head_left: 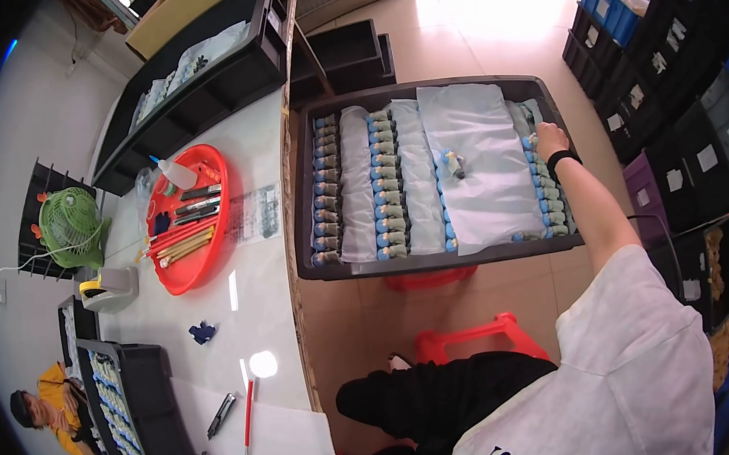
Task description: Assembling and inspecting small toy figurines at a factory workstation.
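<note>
Head view shows your right hand (551, 139) reaching into the far right corner of the black tray (438, 260), fingers closed on a small blue-capped figure (532, 138) in the rightmost row. One loose figure (454, 164) lies on the white sheet (483, 181) nearby. Your left hand is out of sight, and the white surface (255, 273) with its red tray (197, 217) lies to your left

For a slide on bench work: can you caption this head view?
Right hand reaches into a dark tray of blue-capped figurines layered with white sheets.
</note>
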